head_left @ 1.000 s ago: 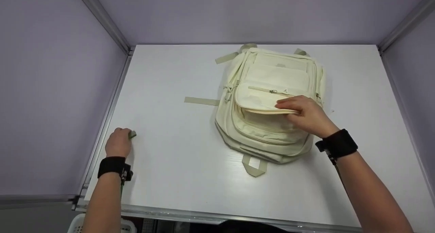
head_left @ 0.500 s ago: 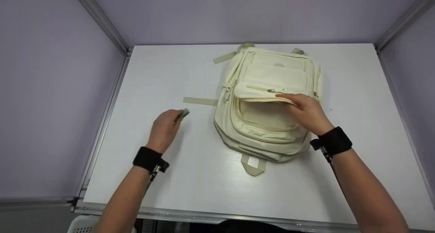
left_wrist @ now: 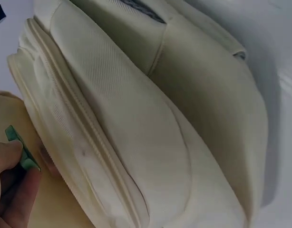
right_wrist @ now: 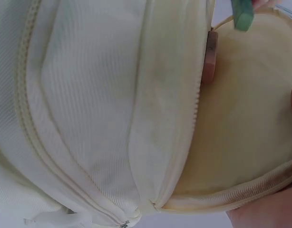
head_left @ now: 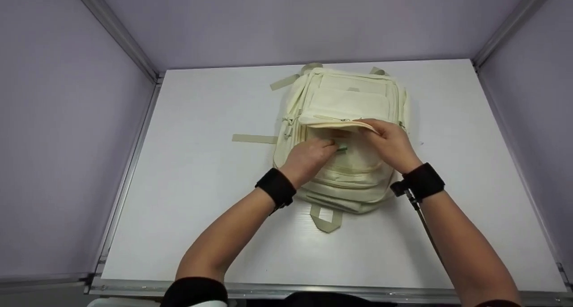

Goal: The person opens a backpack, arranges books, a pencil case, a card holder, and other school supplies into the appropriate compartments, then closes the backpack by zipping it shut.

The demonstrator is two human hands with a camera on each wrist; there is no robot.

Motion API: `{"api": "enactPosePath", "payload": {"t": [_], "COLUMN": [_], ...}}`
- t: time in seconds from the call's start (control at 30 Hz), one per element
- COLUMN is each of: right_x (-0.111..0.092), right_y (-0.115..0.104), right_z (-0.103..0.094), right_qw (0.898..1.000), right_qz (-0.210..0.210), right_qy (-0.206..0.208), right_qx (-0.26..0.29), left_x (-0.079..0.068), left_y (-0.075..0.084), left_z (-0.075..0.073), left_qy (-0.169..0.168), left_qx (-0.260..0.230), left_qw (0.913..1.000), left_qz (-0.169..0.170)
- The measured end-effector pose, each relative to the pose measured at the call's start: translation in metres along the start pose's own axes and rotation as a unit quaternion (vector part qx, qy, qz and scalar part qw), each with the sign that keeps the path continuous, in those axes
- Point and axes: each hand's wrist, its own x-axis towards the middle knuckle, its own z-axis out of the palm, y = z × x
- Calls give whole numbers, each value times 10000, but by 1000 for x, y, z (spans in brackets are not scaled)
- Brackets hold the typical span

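A cream backpack (head_left: 353, 102) lies on the white table, its front pocket unzipped. My right hand (head_left: 388, 147) grips the edge of the pocket's flap (head_left: 329, 124) and keeps it lifted. At the pocket's mouth, my left hand (head_left: 310, 158) pinches a small green block (left_wrist: 22, 151) between thumb and finger. The same green block (right_wrist: 242, 15) shows at the top of the right wrist view, over the yellowish lining (right_wrist: 241, 114). Inside the pocket sits a reddish-brown block (right_wrist: 210, 58), partly hidden by the zipped edge.
Grey-green straps stick out from the backpack onto the table, one strap (head_left: 254, 138) to the left and a loop (head_left: 327, 224) at the front. Pale walls (head_left: 286, 25) enclose the back and sides. A metal rail (head_left: 268, 290) runs along the front edge.
My left hand has carried the green block from the table's left side rightward to the open pocket. My right hand has raised the flap higher, opening the pocket wider.
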Motion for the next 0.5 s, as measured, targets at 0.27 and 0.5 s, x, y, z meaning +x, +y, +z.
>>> {"api": "enactPosePath", "payload": {"t": [0.27,0.5], "right_x": [4,5], "right_y": [-3,-5], "right_z": [9,7], "right_qw": [9999,9999], "right_qz": [-116,-161], "right_qy": [-5,10], "right_qx": [15,-27], "left_x": [16,17], "left_y": [-3,-3], "left_z": [19,23], "left_qy": [206,167], "left_qx": [319,139], "left_qw": [9992,9997], "left_qz": [-99,-110]}}
